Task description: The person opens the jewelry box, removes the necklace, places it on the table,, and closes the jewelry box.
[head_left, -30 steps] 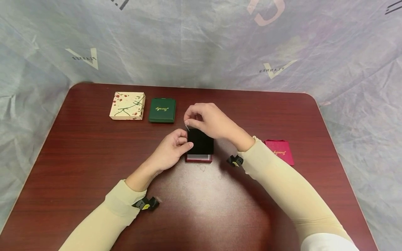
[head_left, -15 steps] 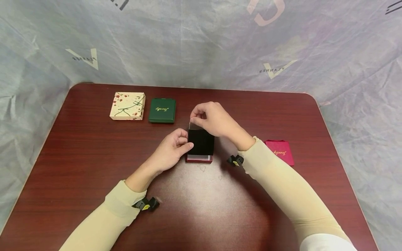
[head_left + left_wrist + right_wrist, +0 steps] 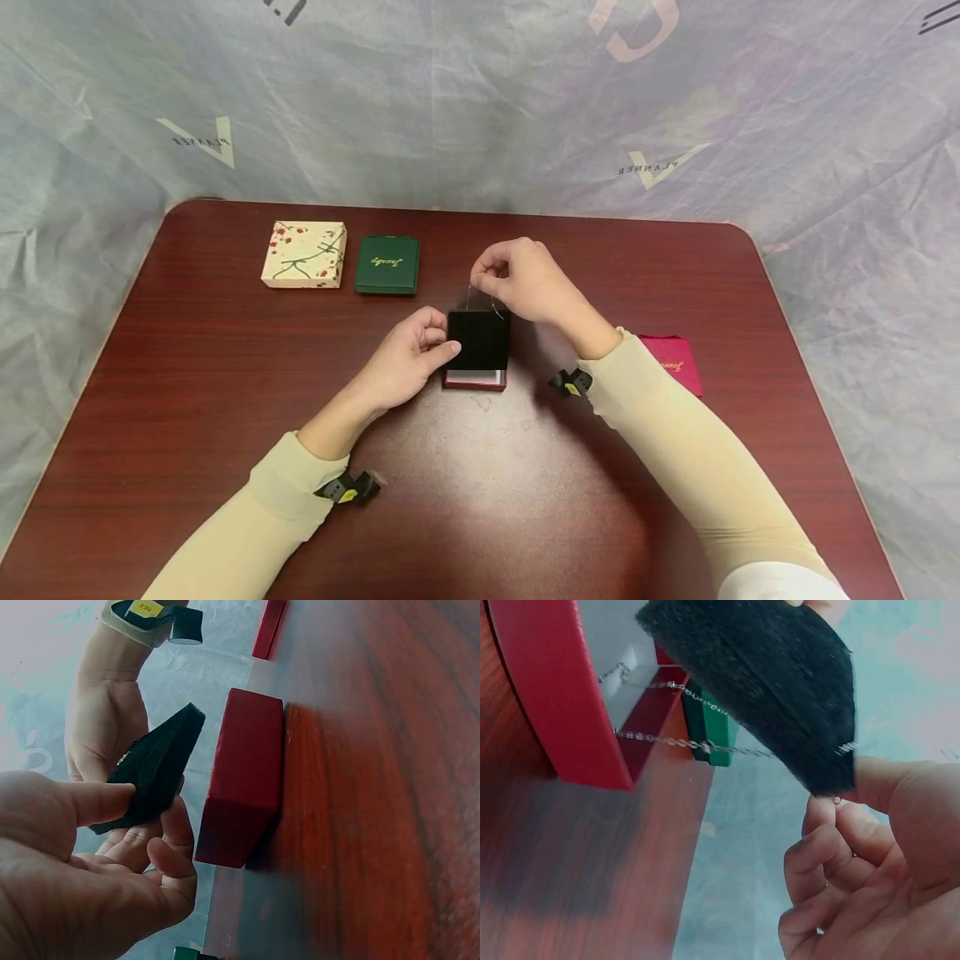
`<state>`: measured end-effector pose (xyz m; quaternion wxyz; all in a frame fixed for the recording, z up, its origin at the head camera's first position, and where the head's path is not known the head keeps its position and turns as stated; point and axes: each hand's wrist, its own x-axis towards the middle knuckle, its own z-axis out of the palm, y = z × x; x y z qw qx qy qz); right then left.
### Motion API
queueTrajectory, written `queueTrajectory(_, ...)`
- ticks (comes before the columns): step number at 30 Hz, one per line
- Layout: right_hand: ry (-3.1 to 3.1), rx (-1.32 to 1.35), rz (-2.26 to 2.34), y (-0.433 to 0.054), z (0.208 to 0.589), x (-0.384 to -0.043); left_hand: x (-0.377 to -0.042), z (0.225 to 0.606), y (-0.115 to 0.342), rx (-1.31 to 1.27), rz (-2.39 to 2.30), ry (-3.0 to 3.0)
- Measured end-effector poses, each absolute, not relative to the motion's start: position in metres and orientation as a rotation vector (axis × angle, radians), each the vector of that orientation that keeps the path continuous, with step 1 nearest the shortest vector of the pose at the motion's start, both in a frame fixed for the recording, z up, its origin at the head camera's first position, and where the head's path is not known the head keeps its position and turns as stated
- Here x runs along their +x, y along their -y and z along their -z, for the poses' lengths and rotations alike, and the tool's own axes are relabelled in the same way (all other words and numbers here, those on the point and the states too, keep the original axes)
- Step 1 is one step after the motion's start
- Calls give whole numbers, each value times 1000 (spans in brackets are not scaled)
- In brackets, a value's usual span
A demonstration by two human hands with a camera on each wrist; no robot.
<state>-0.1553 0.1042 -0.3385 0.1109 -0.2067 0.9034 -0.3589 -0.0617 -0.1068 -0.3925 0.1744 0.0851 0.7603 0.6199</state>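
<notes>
A black velvety insert pad (image 3: 480, 342) is held tilted above a small red box (image 3: 476, 386). My left hand (image 3: 405, 360) pinches its left edge between thumb and fingers; the left wrist view shows the pad (image 3: 154, 776) lifted clear of the box (image 3: 244, 757). Beyond the pad's far edge, my right hand (image 3: 525, 279) pinches a thin silver chain (image 3: 469, 295) that hangs from its fingertips. In the right wrist view the chain (image 3: 667, 740) runs in two strands from the open box (image 3: 570, 697) behind the pad. Its ends are partly hidden.
A cream floral box (image 3: 305, 255) and a green jewelry box (image 3: 387, 265) stand at the back left of the table (image 3: 225, 358). A flat red piece with gold lettering (image 3: 681, 367) lies to the right, partly covered by my right sleeve.
My right hand has moved right and slightly away from me, drawing the chain along the pad's far edge; more of the chain shows. The left hand and pad have hardly moved.
</notes>
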Motion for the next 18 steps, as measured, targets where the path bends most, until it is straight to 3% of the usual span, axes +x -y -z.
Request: queueTrajectory(18,-2734,-649,1105,-141,325,-152,-62,392,108,176,-1730,-2174)
